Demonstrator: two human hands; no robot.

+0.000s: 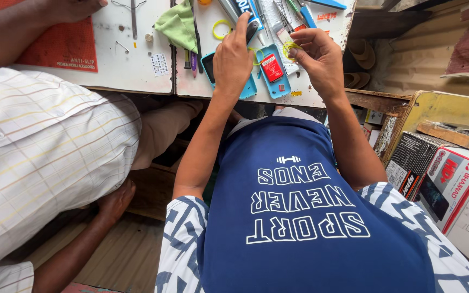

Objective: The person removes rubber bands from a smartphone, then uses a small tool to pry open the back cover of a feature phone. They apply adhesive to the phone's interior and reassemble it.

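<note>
Place looked like small phone-repair stall or workshop. White table (137,70) was crowded with hand tools: tweezers (133,19), screwdrivers (305,13), picks. Opened blue phone shell (274,70) with red battery (271,68) lay among them. Red anti-slip mat (61,46) covered table corner; green cloth (177,24) lay near tools. Stacked cardboard product boxes (446,179) stood at right. Corrugated sheet wall (419,59) and rough wooden framing (378,100) enclosed cramped space. Second person in checked shirt (39,157) sat alongside.

A worn white wooden workbench (137,68) carries a red rectangular anti-slip mat (63,49), a crumpled green cloth (179,26), a yellow ring (222,29) — and two light-blue plastic phone shells (273,70), besides scattered slim metal tools (133,19).
</note>
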